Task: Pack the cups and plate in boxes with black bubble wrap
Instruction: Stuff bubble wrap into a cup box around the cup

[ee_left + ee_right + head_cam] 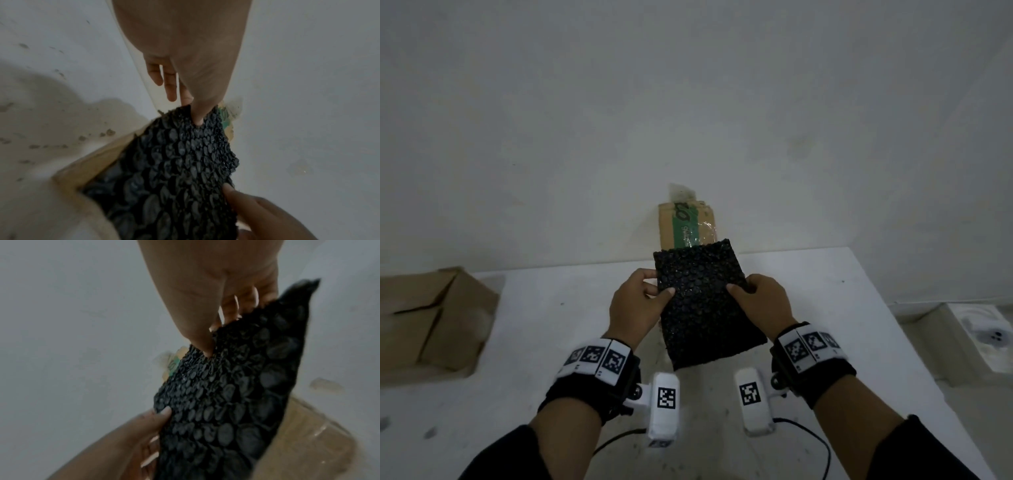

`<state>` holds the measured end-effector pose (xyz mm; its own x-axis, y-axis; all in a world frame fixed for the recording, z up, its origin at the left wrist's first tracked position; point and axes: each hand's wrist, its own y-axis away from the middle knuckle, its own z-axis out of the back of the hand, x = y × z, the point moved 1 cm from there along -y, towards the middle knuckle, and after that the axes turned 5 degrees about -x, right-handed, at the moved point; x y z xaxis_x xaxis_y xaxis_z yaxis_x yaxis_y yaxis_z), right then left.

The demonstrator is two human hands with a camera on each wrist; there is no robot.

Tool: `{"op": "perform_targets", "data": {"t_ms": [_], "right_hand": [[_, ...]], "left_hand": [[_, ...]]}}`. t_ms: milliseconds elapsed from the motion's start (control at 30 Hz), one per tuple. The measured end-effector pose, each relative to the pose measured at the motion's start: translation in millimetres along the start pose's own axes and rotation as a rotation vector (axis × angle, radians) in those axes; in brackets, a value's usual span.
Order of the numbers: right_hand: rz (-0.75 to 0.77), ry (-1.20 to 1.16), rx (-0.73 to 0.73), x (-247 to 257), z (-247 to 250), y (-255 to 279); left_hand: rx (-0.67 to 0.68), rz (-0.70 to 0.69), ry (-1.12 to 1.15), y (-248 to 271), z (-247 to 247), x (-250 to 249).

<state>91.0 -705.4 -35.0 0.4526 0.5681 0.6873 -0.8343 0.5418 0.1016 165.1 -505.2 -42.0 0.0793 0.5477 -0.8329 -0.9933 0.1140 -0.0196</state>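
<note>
A sheet of black bubble wrap [702, 308] hangs over the middle of the white table [551, 325], held by both hands. My left hand [654, 287] pinches its left edge, thumb on top. My right hand [743, 291] pinches the right edge the same way. In the left wrist view the bubble wrap [185, 162] runs down inside a cardboard box rim [88, 164]. The right wrist view shows the wrap [226, 394] above brown cardboard [308, 434]. Behind the sheet stands the box flap [688, 222] with green tape. No cup or plate shows.
A second brown cardboard box [431, 318] sits at the table's left edge. Off the right edge, lower down, a tray holds a blurred white object [993, 334]. A pale wall rises right behind the table.
</note>
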Motion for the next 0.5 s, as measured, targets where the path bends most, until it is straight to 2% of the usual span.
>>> {"op": "perform_targets", "data": {"t_ms": [67, 100, 167, 200, 267, 300, 333, 400, 500], "right_hand": [[0.04, 0.143, -0.078, 1.2, -2.2, 2.9], [0.113, 0.203, -0.177, 1.6, -2.7, 5.2], [0.392, 0.284, -0.308, 9.9, -3.3, 8.8], [0.563, 0.301, -0.29, 16.2, -4.8, 9.8], [0.816, 0.39, -0.071, 27.3, -13.6, 10.8], [0.861, 0.447, 0.067, 29.2, -20.4, 10.5], [0.861, 0.503, 0.184, 29.8, -27.0, 9.6], [0.818, 0.594, 0.316, 23.6, -40.2, 5.1], [0.814, 0.726, 0.363, 16.2, -50.1, -0.4]], "left_hand": [[-0.01, -0.046, 0.013, 1.6, -4.7, 3.6], [-0.022, -0.067, 0.027, 2.4, -6.2, 3.9], [-0.048, -0.092, 0.039, 3.1, -8.2, 3.3], [-0.062, -0.103, 0.043, 2.4, -9.1, 4.0], [-0.082, -0.104, 0.041, 2.0, -10.3, 5.9], [-0.081, -0.091, 0.058, 2.6, -10.0, 7.0], [-0.059, -0.064, 0.114, 4.4, -8.8, 7.0], [0.031, 0.025, 0.303, 9.7, -7.5, 6.0], [0.173, 0.195, 0.594, 14.7, -8.1, 4.6]]}}
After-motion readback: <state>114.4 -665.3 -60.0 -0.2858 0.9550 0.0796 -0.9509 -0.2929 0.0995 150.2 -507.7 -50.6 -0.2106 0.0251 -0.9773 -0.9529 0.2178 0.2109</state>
